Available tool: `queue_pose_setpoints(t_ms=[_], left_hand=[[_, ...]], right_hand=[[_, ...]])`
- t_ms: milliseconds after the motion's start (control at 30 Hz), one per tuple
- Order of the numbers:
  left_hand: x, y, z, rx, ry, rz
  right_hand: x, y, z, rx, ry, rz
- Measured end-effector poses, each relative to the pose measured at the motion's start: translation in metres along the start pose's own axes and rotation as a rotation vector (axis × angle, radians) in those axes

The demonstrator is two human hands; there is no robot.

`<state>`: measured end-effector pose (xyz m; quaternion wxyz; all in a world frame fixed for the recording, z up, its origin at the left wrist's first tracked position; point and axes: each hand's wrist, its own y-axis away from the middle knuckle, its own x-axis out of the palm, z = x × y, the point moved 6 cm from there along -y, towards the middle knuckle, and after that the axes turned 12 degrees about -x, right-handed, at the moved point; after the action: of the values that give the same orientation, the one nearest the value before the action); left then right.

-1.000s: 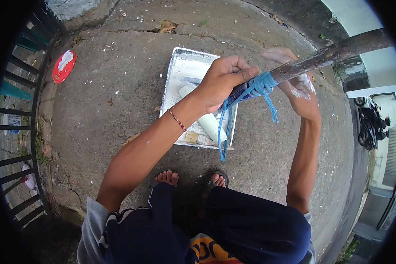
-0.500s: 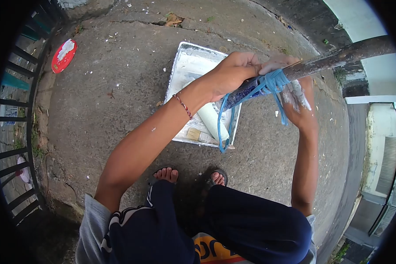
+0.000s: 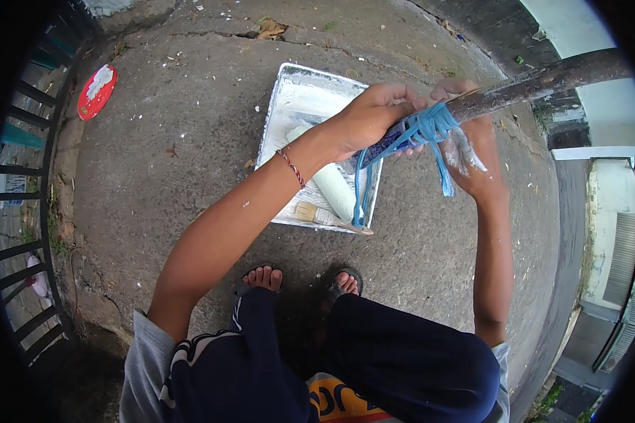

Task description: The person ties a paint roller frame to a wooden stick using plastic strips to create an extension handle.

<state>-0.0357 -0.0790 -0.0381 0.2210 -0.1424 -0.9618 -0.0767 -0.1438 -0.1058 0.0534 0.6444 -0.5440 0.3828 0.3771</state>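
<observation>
A long dark pole point(image 3: 536, 86) slants in from the upper right, and blue twine point(image 3: 430, 125) is wound round its lower end against a dark blue handle. My left hand point(image 3: 374, 121) is closed round that blue handle, below the wrapping. On the far side of the wrapping, my right hand point(image 3: 470, 134), smeared with white paint, has its fingers bent round the pole; some fingertips are hidden behind it. Loose twine ends hang down. Under my left hand, a pale paint roller point(image 3: 333, 189) lies in a white paint tray point(image 3: 267, 144), beside a paintbrush point(image 3: 316, 213).
At the upper left a red lid point(image 3: 97, 101) with white paint lies on the concrete ground point(image 3: 141, 183). A black metal fence point(image 3: 49, 204) runs along the left. My sandalled feet are below the tray. A light wall point(image 3: 617, 116) stands at the right.
My right hand has shifted slightly, its fingers now more behind the twine wrapping. The view has moved a little, so the tray appears slightly higher and further left.
</observation>
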Motion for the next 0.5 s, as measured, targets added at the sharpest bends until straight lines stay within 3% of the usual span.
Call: queue_pose_setpoints(t_ms=[167,233,267,300,400,500], left_hand=[[0.003,0.010,-0.011,0.137,0.170,0.142],[0.005,0.012,-0.012,0.217,-0.138,0.052],[0.006,0.011,-0.010,0.216,-0.143,0.054],[0.007,0.010,-0.007,0.239,-0.145,0.039],[0.005,0.012,-0.007,0.229,-0.168,0.025],[0.000,0.011,-0.011,0.263,-0.151,-0.022]], right_hand=[[-0.002,0.008,-0.002,0.064,-0.058,-0.072],[-0.003,0.016,-0.010,0.241,-0.375,-0.219],[0.000,0.028,-0.016,0.448,-0.573,-0.301],[0.001,0.035,-0.020,0.450,-0.571,-0.306],[-0.004,0.045,-0.027,0.438,-0.962,-0.555],[-0.005,0.062,-0.031,0.444,-1.056,-0.639]])
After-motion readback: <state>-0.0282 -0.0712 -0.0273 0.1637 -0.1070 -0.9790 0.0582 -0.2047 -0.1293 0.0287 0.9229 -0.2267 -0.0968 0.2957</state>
